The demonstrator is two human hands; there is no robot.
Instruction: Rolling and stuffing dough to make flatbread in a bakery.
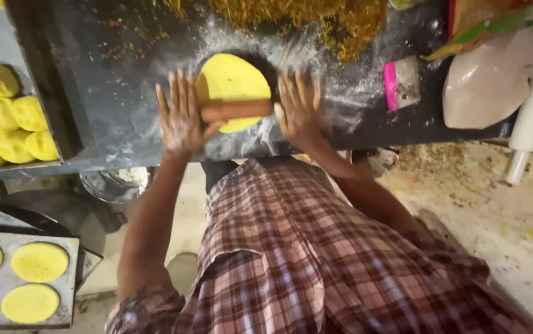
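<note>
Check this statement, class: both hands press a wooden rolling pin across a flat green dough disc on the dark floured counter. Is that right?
Not quite. The head view shows the dough disc is yellow, not green. The rest holds: the left hand and right hand press the wooden rolling pin across it on the dark floured counter.

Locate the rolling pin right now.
In the head view, the rolling pin lies across the yellow dough disc on the dark floured counter, upper centre, with the left hand and right hand pressing its ends.
</note>
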